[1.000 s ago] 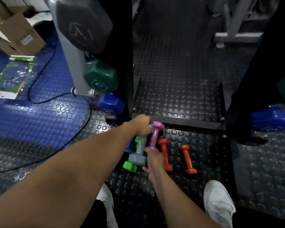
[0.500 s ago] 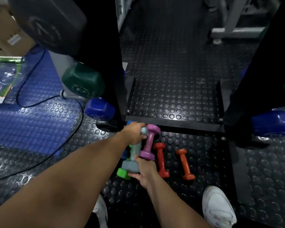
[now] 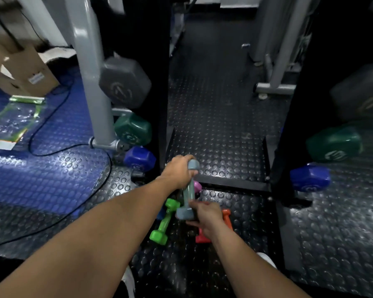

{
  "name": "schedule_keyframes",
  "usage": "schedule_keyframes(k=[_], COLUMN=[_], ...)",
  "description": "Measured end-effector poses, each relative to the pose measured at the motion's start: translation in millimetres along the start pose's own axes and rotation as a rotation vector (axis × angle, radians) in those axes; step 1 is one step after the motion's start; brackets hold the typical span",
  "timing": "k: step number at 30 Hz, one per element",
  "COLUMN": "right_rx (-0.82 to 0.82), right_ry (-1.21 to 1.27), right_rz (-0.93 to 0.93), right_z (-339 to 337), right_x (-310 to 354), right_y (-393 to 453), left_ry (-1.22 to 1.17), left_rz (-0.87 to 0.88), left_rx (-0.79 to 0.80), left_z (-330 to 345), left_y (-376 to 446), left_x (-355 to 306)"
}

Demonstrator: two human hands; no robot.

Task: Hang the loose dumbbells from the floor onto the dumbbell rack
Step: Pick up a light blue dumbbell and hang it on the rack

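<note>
Green dumbbell (image 3: pixel 165 222), orange dumbbell (image 3: pixel 227 218) beside hands.

Floor: black studded rubber floor (image 3: pixel 220 108), with blue matting (image 3: pixel 52 168) to the left.
Near centre: green dumbbell (image 3: pixel 164 222), orange dumbbell (image 3: pixel 227 218).
Far left: cardboard box (image 3: pixel 28 72), plastic packet (image 3: pixel 11 121), black cable (image 3: pixel 52 153).

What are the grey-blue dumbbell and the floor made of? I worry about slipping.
Grey-blue dumbbell: smooth, matte coloured coating, probably vinyl or neoprene over metal; the core is not visible. Floor: black studded mat with raised round dots and a slight sheen, likely rubber.
</note>
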State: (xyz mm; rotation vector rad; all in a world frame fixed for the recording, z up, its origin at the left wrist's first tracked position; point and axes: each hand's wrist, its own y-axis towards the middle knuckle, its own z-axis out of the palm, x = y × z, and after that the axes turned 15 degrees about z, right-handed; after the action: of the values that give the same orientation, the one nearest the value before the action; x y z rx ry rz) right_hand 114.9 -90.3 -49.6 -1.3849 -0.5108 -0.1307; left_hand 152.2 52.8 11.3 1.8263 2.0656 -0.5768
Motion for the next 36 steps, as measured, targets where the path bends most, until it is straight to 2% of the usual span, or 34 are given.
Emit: schedule_keyframes(k=[8, 11, 19, 27, 32, 36], right_rx=[-0.100, -0.115, -0.153, -0.125, 0.015, 0.124], right_ry=[-0.035, -0.052, -0.138, -0.298, -0.290, -0.247], right_rz=[-0.207, -0.267, -0.502, -0.677, -0.704, -0.671], right_z=[-33.1, -32.4, -3.8, 56.9, 108.9, 140.4], right_x=[41.2, 52.7, 82.8, 120.4, 146.3, 172.7], right_y=[-110.2, -146.0, -250.3, -322.1, -351.7, -363.1], left_ry=[0.059, 0.086, 0.175, 0.200, 0.100, 0.014], left_rz=[0.130, 0.192, 0.309, 0.245, 0.155, 0.119], left_rx=[-0.143, -0.189, -0.433, -0.615, -0.732, -0.724], left_z=[-79.0, -117.9, -228.5, -334.3, -388.4, -419.6], left_y=[-19.1, -32.3, -90.3, -135.9, -131.0, -100.4], left_x=[-87.6, -113.2, -149.1, -125.8, -101.1, -82.9])
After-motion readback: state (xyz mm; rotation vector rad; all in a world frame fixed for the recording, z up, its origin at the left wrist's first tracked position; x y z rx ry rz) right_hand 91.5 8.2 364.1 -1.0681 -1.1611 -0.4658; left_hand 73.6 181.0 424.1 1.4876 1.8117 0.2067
